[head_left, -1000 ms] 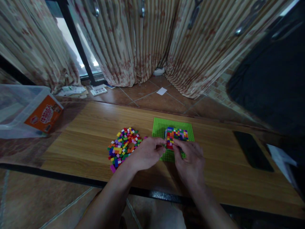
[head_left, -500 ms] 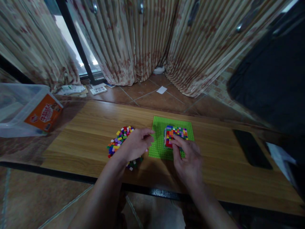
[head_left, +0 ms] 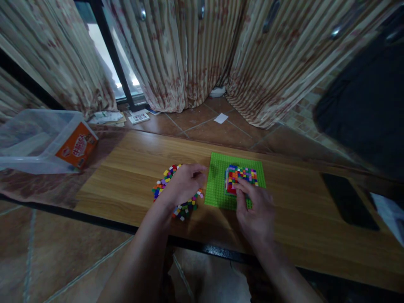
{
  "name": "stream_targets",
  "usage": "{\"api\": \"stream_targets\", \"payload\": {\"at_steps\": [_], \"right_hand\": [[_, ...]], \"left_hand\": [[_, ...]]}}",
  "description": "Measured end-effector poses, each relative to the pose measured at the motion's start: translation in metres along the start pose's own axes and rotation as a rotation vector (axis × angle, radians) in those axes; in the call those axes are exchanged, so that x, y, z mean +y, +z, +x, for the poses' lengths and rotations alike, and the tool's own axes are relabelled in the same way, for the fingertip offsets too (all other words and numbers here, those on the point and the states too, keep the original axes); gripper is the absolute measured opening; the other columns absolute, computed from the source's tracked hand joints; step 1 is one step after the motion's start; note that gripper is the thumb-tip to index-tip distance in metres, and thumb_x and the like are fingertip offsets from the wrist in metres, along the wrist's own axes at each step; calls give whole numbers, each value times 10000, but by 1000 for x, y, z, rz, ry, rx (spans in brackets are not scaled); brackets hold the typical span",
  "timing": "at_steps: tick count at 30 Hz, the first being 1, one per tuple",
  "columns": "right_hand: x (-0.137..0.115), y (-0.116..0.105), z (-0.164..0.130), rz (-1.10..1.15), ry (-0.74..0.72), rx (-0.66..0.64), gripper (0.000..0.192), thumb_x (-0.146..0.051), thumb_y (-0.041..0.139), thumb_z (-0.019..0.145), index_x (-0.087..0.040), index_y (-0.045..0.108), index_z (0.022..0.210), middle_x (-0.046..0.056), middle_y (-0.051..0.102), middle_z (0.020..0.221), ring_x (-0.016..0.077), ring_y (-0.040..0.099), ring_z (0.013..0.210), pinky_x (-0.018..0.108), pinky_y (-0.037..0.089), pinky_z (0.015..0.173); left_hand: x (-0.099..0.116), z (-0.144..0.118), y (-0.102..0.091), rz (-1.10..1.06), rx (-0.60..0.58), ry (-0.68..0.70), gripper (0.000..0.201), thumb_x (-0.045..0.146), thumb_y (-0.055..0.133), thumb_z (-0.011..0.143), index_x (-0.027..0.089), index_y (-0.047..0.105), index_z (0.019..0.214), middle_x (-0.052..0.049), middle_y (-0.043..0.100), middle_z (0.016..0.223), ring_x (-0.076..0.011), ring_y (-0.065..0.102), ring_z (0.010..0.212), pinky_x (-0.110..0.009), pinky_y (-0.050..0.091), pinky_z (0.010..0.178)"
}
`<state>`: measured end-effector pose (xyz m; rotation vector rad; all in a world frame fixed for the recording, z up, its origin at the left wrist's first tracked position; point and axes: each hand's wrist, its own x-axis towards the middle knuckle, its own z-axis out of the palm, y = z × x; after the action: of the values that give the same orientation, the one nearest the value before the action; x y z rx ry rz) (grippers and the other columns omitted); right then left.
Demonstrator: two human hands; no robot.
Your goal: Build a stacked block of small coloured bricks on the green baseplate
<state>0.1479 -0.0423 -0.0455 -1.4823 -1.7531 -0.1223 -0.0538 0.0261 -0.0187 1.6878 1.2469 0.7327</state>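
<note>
A block built of many small coloured toy bricks stands on a green studded baseplate. My right hand is at the block's near left part, thumb and forefinger pinched together on its top. Whatever lies between those fingertips is too small to make out. To the left, a heap of loose toy bricks in mixed colours lies on the wooden table. My left hand hovers over the heap's right side, fingers loosely bent and apart, hiding part of it. Nothing shows in that hand.
At the far left stands a clear plastic bin with an orange label. A dark flat phone-like slab lies on the right, with white paper beyond it. Striped curtains hang behind the table, and papers lie on the floor.
The whole view has shifted, so the table and its things appear farther right. Both hands keep nearly the same places over the heap and the block.
</note>
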Motion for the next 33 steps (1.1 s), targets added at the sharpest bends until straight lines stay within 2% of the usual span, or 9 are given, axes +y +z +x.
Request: {"api": "stream_targets", "payload": {"at_steps": [3,6,11,19,22,27,30,33], "right_hand": [[-11,1,-1,57,-112,12,201,-155,552,930,-208,652,1097,69,735,989,208,652,909,376,472,841],[-25,11,-8,99,-177,-106,141,-174,560,935,-203,667,1022,60,725,981,200,643,910,355,474,819],[-42,35,-20,60,-122,-234,147,-245,550,947,-197,688,968,61,709,919,206,606,846,359,454,781],[-44,52,-19,-27,-60,-282,183,-290,558,930,-182,704,957,76,665,861,227,587,837,363,447,756],[-44,52,-19,1,-49,-269,178,-258,537,933,-193,702,907,66,660,840,216,590,813,357,449,751],[-46,43,-17,206,-4,-268,163,-169,512,931,-199,662,877,44,685,855,181,618,803,320,480,749],[-48,33,-16,288,33,-262,138,-169,525,928,-206,655,900,34,698,862,169,643,805,303,504,742],[-46,20,-14,324,52,-233,172,-184,506,948,-214,661,1015,43,711,922,171,668,861,312,532,774]], "left_hand": [[1,0,-3,33,45,-3,269,225,482,817,138,715,922,3,680,739,-142,623,693,-226,474,625],[2,-1,-4,72,75,-7,269,203,490,811,133,719,934,-15,703,771,-147,629,711,-233,479,644],[1,-1,-4,122,78,-13,271,194,490,825,125,721,948,-16,700,724,-140,615,665,-230,465,624],[8,-3,-4,189,99,-35,287,160,488,829,125,731,979,-21,718,757,-138,621,687,-220,459,631],[10,-3,-4,227,99,-29,275,162,490,833,120,734,950,-27,722,762,-140,621,682,-224,453,629],[9,-4,-6,239,90,-23,273,176,501,841,119,735,970,-49,746,838,-160,653,753,-234,472,679],[9,-4,-7,250,86,-12,276,175,501,838,129,736,976,-57,754,883,-169,663,800,-237,483,712],[10,-3,-8,262,82,-7,265,178,485,843,145,737,918,-45,750,839,-165,654,776,-229,476,688]]}}
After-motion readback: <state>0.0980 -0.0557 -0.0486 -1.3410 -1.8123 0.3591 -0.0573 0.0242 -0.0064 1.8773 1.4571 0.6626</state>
